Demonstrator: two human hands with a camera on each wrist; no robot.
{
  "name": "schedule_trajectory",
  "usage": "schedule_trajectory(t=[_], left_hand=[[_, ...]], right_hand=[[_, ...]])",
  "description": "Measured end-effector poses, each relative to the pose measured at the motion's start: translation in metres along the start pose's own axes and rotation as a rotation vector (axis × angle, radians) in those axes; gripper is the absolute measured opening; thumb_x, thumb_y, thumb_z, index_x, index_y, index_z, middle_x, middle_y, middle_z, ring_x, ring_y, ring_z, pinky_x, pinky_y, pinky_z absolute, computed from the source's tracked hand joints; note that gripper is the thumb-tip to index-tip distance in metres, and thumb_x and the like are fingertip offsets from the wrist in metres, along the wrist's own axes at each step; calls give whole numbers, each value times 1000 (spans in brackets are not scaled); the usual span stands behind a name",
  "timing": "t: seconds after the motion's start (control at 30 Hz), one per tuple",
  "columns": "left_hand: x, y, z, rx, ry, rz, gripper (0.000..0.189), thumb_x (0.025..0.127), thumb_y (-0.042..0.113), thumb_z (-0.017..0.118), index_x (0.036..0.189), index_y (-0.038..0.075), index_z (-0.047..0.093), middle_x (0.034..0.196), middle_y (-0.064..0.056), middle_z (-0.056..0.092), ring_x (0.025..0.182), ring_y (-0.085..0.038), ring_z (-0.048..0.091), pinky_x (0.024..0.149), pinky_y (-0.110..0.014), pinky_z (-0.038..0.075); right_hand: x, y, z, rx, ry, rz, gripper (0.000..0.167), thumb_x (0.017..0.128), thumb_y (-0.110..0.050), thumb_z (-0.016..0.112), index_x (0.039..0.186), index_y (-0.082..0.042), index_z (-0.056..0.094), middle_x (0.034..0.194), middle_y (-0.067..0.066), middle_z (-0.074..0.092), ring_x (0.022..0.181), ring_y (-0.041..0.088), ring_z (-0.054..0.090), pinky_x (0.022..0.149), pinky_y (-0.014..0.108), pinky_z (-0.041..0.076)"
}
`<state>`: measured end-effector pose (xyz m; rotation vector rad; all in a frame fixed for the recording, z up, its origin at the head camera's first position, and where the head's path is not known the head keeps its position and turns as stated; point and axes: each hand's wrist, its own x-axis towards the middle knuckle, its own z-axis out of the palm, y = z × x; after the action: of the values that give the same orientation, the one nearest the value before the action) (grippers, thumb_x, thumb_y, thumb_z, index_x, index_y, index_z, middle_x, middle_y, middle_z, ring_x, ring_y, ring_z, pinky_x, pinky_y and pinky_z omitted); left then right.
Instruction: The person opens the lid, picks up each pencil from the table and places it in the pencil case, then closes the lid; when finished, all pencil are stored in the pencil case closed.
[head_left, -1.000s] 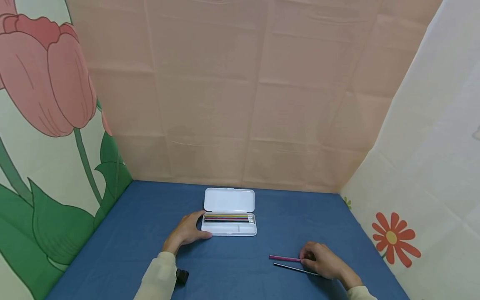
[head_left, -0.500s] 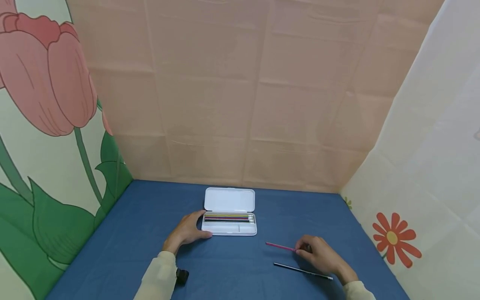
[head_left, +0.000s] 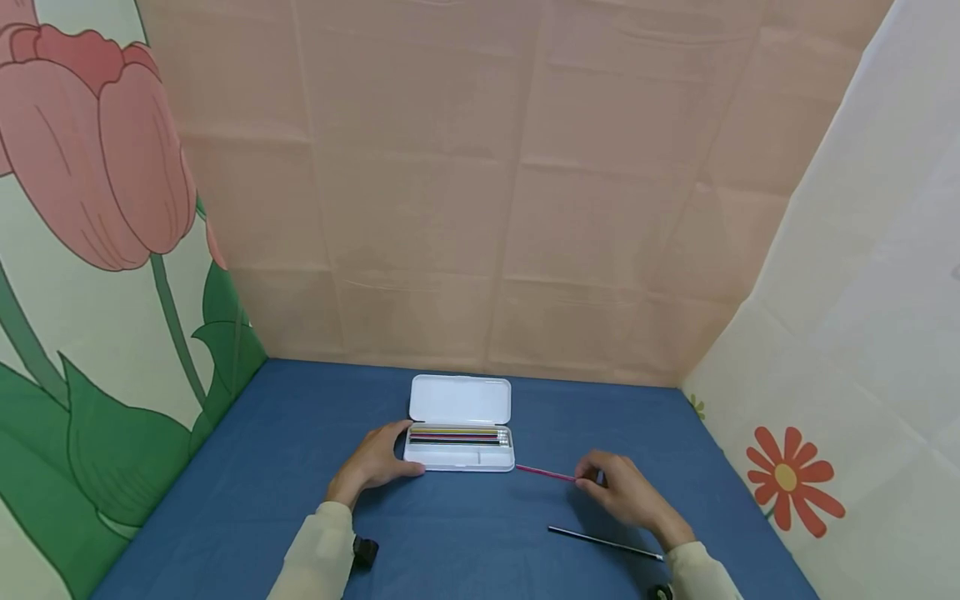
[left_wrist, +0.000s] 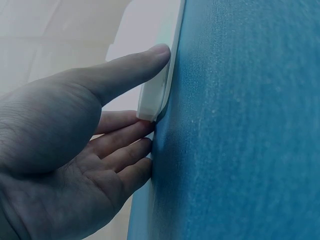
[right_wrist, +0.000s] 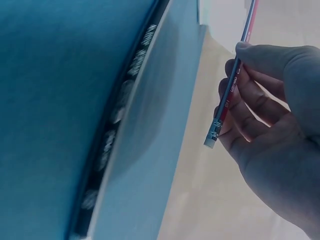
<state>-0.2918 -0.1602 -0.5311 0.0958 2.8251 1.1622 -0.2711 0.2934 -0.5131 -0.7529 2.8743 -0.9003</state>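
A white pencil case (head_left: 460,454) lies with its lid raised on the blue tabletop, several pencils (head_left: 453,436) side by side in its back compartment. At the case's left end my left hand (head_left: 375,460) holds it, thumb along the front edge and fingertips at the back. My right hand (head_left: 618,492) pinches a pinkish-red pencil (head_left: 546,472) above the table, between thumb and fingers. The pencil's far tip points left, by the case's front right corner. Its eraser end (right_wrist: 213,132) shows below the fingers in the right wrist view.
A black pencil (head_left: 603,542) lies on the blue cloth (head_left: 450,533), in front of my right hand. A beige sheet (head_left: 480,183) hangs behind the table. Flower-printed sheets border it at left (head_left: 112,333) and right (head_left: 847,333).
My right hand has lifted the pinkish-red pencil off the table and carried it left and away from me, towards the case. The black pencil stays put. My left hand has not moved.
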Motion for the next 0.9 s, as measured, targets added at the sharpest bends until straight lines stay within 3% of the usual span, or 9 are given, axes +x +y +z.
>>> schedule_trajectory(t=[0.57,0.9], left_hand=[[1,0,0,1,1,16,95,89,27,99,167,1,50,171,-29,52,159,-55,48,131,-76,39],[1,-1,1,11,5,-1,95,89,28,98,167,2,50,172,-29,51,160,-56,47,130,-77,39]], right_hand=[[45,-28,18,-56,82,-55,7,109,-16,77,105,-21,79,96,-12,71,84,7,63,70,22,54],[73,-44,26,-71,70,-74,4,109,-16,77,107,-14,80,97,-10,71,86,4,60,75,23,55]])
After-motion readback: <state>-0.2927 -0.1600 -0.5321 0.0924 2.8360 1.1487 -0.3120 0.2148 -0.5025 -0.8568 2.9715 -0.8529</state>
